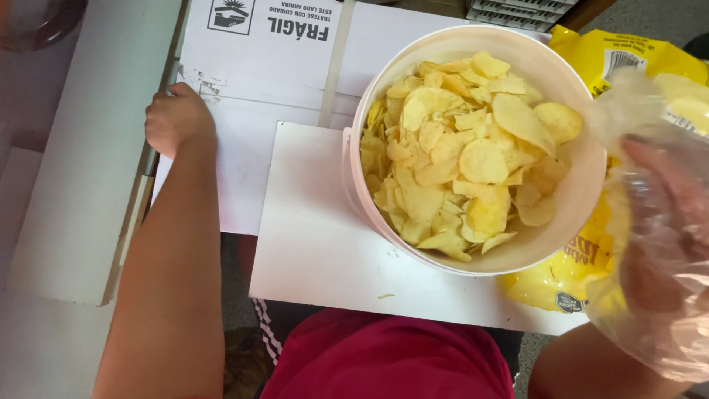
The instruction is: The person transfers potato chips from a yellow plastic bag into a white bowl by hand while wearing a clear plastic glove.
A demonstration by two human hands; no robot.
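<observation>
Evidently we kept our left hand [176, 118] fisted, holding nothing, left of the white bucket [583, 199] of potato chips [465, 155]; our right hand [665, 222], right of it, wore a clear plastic bag [650, 310] like a glove, fingers loosely spread.

One white bucket [576, 214], one yellow bag [628, 59], two hands [177, 118], many crisps [465, 148].

Pale yellow chips [465, 148]; white bucket [583, 199]; yellow bag [628, 59]; white board [317, 244]; red shorts [384, 362].

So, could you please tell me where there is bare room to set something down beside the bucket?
The white board is bare between the bucket and left hand. Right of the bucket is crowded: yellow bag and gloved right hand.
</observation>
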